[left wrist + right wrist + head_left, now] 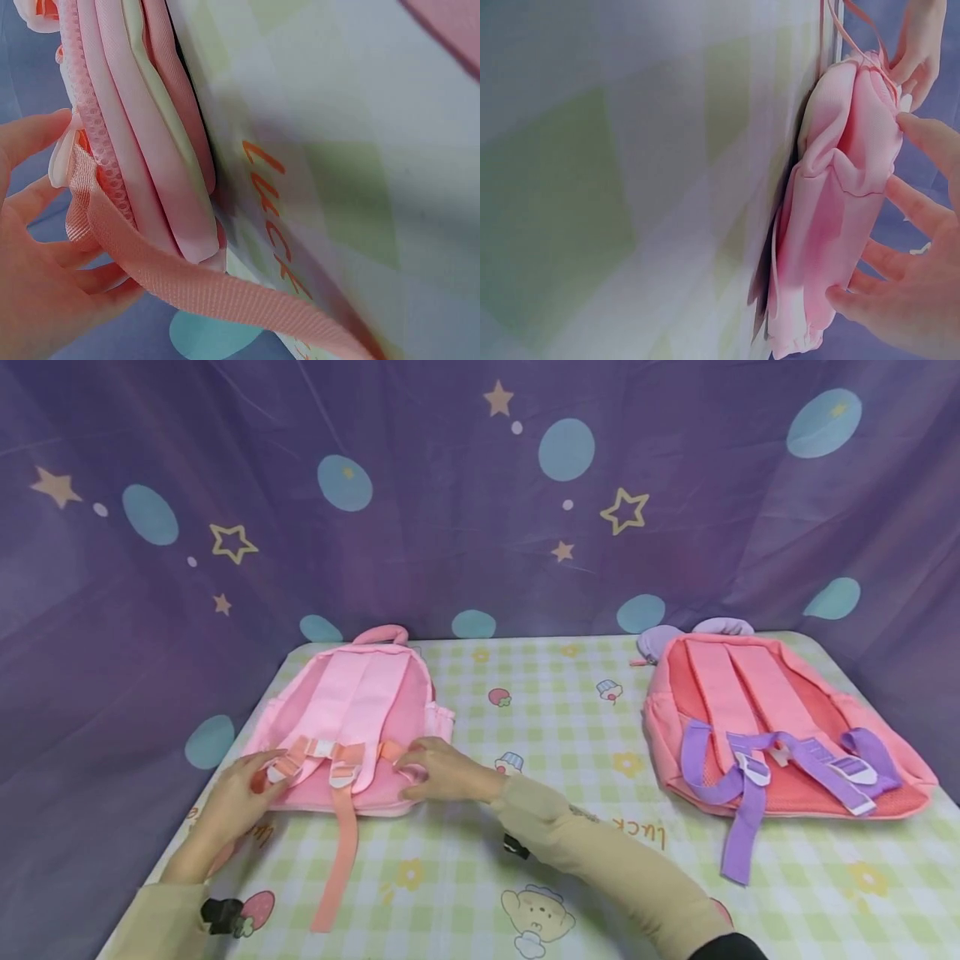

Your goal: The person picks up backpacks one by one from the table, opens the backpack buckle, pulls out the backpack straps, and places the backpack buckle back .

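A light pink backpack (360, 693) lies on its front with its straps facing up, on the left of the table. At its lower left corner, my left hand (238, 797) pinches the white strap buckle (62, 159) between thumb and finger. A loose orange strap (346, 852) trails from the backpack's middle onto the tablecloth. My right hand (448, 770) rests at the lower right side, its fingers spread and touching the pink fabric (840, 217). An orange strap with a white buckle (324, 749) crosses the shoulder straps between my hands.
A coral backpack (795, 693) with purple straps (746, 835) lies on the right of the table, its shoulder straps facing up. A green checked tablecloth (570, 718) covers the table. Behind stands a purple curtain (450, 527) with stars and blue ovals.
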Action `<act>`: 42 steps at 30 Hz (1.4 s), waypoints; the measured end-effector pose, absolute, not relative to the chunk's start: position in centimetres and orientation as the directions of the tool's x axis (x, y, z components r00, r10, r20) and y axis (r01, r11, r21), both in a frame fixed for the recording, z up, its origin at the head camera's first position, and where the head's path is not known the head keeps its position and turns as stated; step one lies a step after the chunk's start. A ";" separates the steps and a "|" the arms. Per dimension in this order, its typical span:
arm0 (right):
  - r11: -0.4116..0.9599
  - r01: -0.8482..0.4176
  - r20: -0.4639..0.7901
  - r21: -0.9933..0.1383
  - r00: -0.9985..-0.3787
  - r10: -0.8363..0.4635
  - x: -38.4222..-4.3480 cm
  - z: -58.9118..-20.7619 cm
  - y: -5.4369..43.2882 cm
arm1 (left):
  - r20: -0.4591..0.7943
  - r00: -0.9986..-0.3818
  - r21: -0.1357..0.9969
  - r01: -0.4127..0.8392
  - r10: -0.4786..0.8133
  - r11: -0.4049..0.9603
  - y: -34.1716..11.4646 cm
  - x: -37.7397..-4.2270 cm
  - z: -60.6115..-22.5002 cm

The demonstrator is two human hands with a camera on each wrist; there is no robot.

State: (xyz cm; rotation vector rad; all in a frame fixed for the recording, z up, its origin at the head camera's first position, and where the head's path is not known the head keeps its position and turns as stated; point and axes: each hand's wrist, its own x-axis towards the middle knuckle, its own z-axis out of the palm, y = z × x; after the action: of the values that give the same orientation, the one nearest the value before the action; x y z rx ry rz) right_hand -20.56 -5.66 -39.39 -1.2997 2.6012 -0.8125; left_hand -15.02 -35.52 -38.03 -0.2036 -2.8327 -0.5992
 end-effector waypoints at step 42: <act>0.534 -0.617 0.023 -0.578 -0.667 -0.745 -19.7 -38.6 4.2 | 0.276 -0.945 0.333 0.266 0.177 0.904 -27.8 -15.1 -38.7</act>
State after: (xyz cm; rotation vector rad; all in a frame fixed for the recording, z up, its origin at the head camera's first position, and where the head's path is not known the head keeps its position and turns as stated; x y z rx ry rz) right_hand -19.73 4.15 -38.63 -1.1500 2.5467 -0.8260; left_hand -15.06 -27.81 -38.75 -0.3341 -2.8288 -0.5444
